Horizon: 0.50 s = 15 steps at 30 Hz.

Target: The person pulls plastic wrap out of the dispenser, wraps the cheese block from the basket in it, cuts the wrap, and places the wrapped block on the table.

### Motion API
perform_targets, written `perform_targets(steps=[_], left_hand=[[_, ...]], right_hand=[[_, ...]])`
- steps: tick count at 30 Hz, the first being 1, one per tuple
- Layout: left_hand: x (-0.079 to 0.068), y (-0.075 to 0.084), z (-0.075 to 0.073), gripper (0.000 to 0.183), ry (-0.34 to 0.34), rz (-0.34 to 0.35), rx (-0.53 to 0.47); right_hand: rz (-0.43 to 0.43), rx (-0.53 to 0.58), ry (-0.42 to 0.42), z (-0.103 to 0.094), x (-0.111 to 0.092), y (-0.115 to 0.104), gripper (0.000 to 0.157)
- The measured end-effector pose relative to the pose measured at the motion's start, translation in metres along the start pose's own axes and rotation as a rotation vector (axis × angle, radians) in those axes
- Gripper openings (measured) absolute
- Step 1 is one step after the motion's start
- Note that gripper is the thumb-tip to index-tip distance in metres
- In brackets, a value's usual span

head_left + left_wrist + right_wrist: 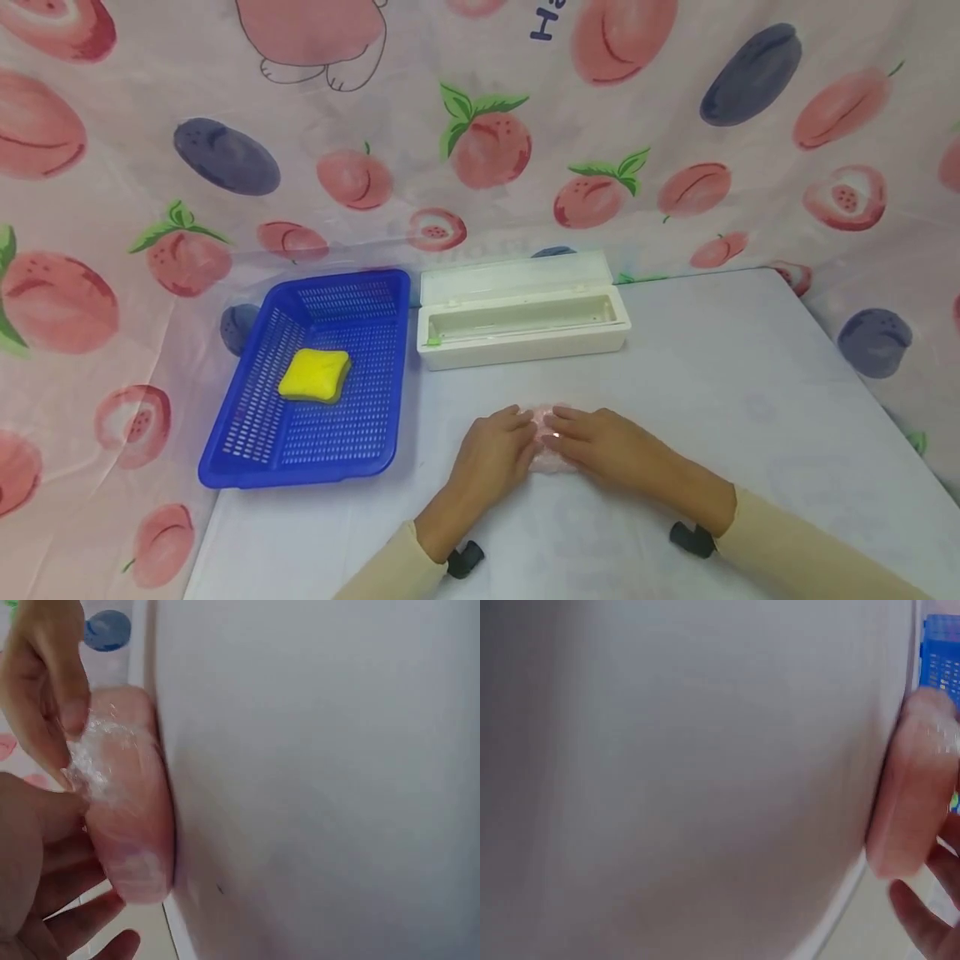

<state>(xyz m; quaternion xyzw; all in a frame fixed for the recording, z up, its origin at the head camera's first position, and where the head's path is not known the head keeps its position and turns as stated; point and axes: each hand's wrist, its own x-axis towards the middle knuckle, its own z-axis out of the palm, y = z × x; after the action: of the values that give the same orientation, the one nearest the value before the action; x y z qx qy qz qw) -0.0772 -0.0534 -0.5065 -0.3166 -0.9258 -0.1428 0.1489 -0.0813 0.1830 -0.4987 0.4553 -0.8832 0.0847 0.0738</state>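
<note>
A pink block (133,825) with rounded ends lies on the table, wrapped in clear, crinkled plastic film (94,769) that bunches on its upper side. My left hand (491,454) holds it from the left, its thumb at the bunched film and its other fingers spread along the far side. From the right, my right hand (611,446) pinches the film between thumb and fingers. Both hands cover much of the block in the head view. In the right wrist view, one end of the block shows beside my right fingertips (911,900).
Behind my hands stands a long white box (525,346) with its clear lid raised and a small green piece at its left end. To the left is a blue mesh basket (397,400) with a yellow sponge (313,375) in it. A fruit-print curtain (495,58) hangs behind the white table (720,367).
</note>
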Motion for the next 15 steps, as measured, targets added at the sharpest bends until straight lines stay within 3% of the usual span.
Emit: perform_targets(steps=[2, 7, 9, 12, 15], left_hand=[[-0.001, 0.001, 0.001, 0.02, 0.005, -0.006, -0.014], [0.001, 0.006, 0.004, 0.022, -0.014, -0.194, -0.187], [0.002, 0.006, 0.004, 0.021, -0.021, -0.232, -0.216], [0.001, 0.001, 0.002, 0.018, -0.065, -0.142, -0.159], [-0.001, -0.008, -0.005, 0.033, -0.208, -0.035, -0.156]], right_hand=[[-0.066, -0.053, -0.02, -0.001, -0.003, 0.002, 0.056], [-0.118, -0.088, -0.074, -0.004, -0.006, 0.007, 0.077], [-0.123, -0.079, -0.079, -0.003, -0.005, 0.009, 0.08], [-0.122, -0.061, -0.045, 0.0, -0.002, 0.013, 0.069], [-0.081, 0.052, -0.012, 0.003, 0.001, 0.018, 0.054]])
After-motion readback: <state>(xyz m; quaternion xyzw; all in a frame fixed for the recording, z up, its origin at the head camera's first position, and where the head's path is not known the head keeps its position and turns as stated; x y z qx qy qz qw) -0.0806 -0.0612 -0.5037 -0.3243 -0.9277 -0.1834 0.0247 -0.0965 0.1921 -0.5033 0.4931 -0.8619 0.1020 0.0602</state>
